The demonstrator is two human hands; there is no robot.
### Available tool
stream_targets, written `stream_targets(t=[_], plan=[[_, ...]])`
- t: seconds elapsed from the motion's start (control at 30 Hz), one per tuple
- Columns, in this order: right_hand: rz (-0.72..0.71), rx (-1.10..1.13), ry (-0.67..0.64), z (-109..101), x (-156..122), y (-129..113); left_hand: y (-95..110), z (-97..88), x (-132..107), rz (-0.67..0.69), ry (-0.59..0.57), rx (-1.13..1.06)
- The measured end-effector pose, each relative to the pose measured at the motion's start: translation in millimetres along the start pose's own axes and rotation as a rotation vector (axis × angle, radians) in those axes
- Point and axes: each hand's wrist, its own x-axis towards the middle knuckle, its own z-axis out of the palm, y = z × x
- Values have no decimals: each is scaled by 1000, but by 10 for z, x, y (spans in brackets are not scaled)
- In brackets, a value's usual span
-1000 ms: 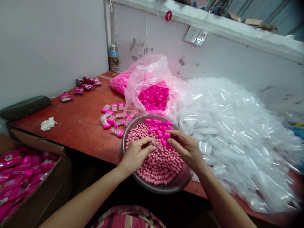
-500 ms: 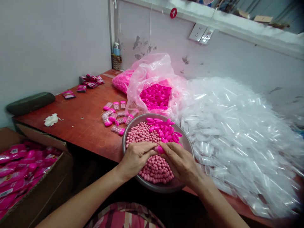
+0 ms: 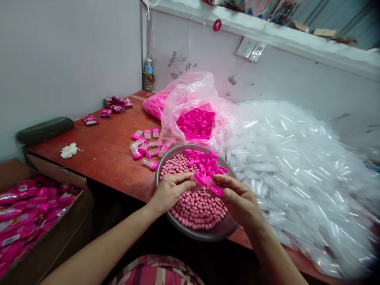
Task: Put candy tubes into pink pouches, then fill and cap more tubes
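Note:
Over the grey bowl (image 3: 160, 200), my left hand (image 3: 169, 194) pinches a small clear container, mostly hidden by the fingers. On its end sits a pink flip cap (image 3: 202, 179) with its lid hinged open. My right hand (image 3: 242, 202) has its thumb and fingers around the open lid (image 3: 216, 190). Round pink beads or candies (image 3: 198, 209) fill much of the bowl below both hands. Loose pink caps (image 3: 209, 161) lie at the bowl's far right side.
Filled small bottles (image 3: 145, 147) with pink caps lie left of the bowl. Behind it stands a plastic bag (image 3: 190, 89) of pink caps. A large heap of clear containers (image 3: 297, 170) covers the right side. A carton (image 3: 68, 225) of pink packets is at lower left.
The pink cap, closed between both hands before, now shows its lid swung open. My right hand has moved slightly right and its fingers have spread from the left hand. The view has shifted slightly.

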Motion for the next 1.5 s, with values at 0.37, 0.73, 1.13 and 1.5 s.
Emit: stream_targets(t=[0.37,0.73,1.13,1.5], plan=[[359,263,-180,247,151,-1,-45,8,-21,189,-12,328],[381,395,-50,427,214,71,-49,17,-48,220,8,360],[15,-411,298,-575,-269,-143,293,-544,449,293,493,559],[163,-1756,6,-1428,-548,527,-37,54,195,163,155,619]])
